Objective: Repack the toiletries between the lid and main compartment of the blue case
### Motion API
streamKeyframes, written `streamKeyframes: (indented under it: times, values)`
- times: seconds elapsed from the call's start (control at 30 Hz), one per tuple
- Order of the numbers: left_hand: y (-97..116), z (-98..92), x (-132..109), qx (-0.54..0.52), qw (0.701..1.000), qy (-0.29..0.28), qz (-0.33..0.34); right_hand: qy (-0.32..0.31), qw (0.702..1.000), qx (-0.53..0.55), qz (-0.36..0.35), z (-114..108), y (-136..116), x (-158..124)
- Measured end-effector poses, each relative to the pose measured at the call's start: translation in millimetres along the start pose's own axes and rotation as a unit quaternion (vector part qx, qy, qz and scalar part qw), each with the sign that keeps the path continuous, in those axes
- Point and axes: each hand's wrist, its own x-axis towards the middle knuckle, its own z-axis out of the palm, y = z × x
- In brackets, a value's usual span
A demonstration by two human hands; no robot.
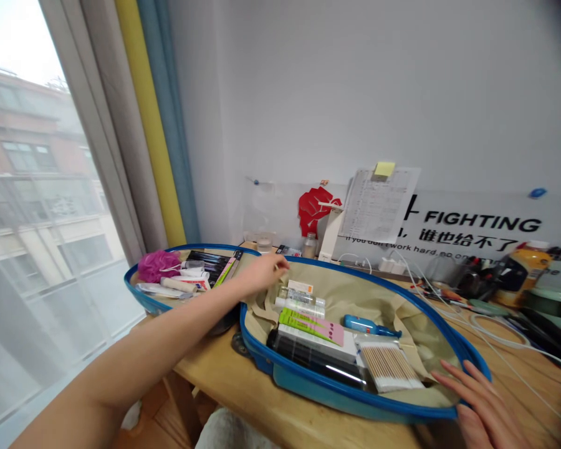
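My suitcase [318,388] lies loaded but open, right hand [486,404] spread wide lower right, left hand [264,272] centre, its hold unclear.

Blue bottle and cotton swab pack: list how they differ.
The blue bottle is narrow, tapering to a slim tip; the cotton swab pack is flat and broad. The bottle is blue; the pack is clear, showing tan sticks. Both lie in the same suitcase half.

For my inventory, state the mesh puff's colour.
The mesh puff is magenta, clearest in the head view.
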Motion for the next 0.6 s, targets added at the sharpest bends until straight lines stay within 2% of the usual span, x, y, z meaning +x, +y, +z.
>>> streamKeyframes:
  times: [0.07,0.13,0.2,0.3,0.43,0.6]
  values:
    - [-28.1,-19.4,6.0,0.018,0.998,0.03,-0.058,-0.001,1.0,-0.001,0.008,0.5,-0.3,-0.3]
    - [-57.8,-31.5,7.3,0.04,0.991,0.034,-0.122,-0.001,1.0,-0.002,0.012,0.7,-1.0,-0.1]
    - [-84.4,-34.5,4.0,0.062,0.981,0.014,-0.186,-0.001,1.0,-0.002,0.009,0.6,-1.4,0.5]
    - [-113.1,-26.6,-5.1,0.096,0.961,-0.03,-0.257,0.001,1.0,0.0,0.001,0.0,-1.0,1.0]
    - [-132.1,-11.0,-13.9,0.148,0.937,-0.071,-0.308,-0.002,1.0,0.001,0.009,-0.1,-0.1,0.9]
    - [-141.0,-0.6,-15.7,0.203,0.915,-0.103,-0.334,0.001,1.0,0.007,0.01,-0.2,-0.1,1.6]
